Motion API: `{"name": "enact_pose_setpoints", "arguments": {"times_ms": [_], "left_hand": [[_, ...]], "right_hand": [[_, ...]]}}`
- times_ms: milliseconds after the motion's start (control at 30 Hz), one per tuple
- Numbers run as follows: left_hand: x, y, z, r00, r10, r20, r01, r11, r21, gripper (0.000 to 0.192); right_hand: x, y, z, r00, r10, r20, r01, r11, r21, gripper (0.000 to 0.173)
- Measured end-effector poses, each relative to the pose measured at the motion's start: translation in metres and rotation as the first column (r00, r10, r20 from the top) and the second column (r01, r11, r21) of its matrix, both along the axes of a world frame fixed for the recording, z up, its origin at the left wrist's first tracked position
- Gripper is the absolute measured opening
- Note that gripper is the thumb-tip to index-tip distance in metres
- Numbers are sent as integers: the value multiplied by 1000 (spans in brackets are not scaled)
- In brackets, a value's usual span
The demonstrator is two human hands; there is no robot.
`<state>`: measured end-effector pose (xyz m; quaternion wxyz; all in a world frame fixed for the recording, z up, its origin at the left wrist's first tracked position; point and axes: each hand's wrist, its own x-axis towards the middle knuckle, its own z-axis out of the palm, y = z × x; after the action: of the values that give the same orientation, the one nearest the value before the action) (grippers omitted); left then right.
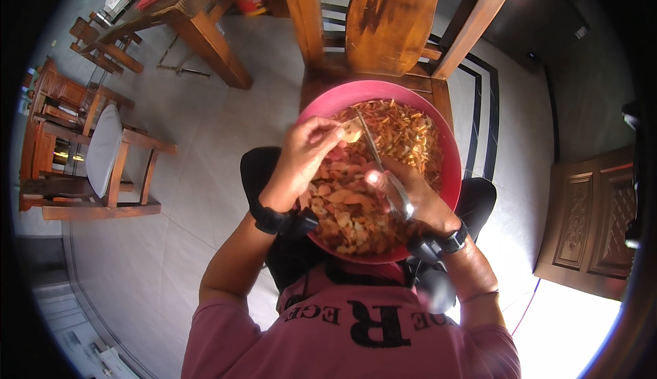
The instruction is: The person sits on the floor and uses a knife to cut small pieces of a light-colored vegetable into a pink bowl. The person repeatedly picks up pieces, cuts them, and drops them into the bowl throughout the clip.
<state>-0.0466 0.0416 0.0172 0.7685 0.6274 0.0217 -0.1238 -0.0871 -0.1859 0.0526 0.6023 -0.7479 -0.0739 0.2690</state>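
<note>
Above a wide red basin [450,171], my left hand [308,148] pinches a thin pale dried slice [352,129] between thumb and fingertips. My right hand [410,189] grips metal scissors [370,140], whose blades point away from me and meet the right edge of the slice. Part of the handles is hidden by my fingers. Inside the basin, narrow cut strips [410,132] fill the far side. Larger uncut dried slices [341,199] lie in the near part, beneath my hands.
A wooden chair [398,25] faces me, and the basin's far part rests over its seat. To the left stand a wooden table [215,45] and an armchair with a pale cushion [105,148]. A carved door [585,225] is at the right. Both wrists wear black straps.
</note>
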Motion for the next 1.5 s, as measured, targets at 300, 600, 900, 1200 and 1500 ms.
{"name": "enact_pose_setpoints", "arguments": {"times_ms": [300,600,900,1200,1500], "left_hand": [[1,2,-8,997,80,6,-80,997,-22,19],[1,1,-7,994,55,91,-57,998,11,19],[3,6,-6,995,98,9,-98,995,3,17],[1,-4,-7,997,69,37,-69,998,-9,18],[6,0,-7,998,58,-18,-59,997,-44,17]], "right_hand": [[4,6,1,996,-1,-84,-3,998,-56,69],[6,11,-7,1000,28,-2,-28,1000,-14,62],[5,3,5,990,2,-140,-4,1000,-12,67],[5,9,0,996,46,-75,-48,999,-19,69],[6,9,-10,1000,20,5,-19,1000,-21,61]]}}
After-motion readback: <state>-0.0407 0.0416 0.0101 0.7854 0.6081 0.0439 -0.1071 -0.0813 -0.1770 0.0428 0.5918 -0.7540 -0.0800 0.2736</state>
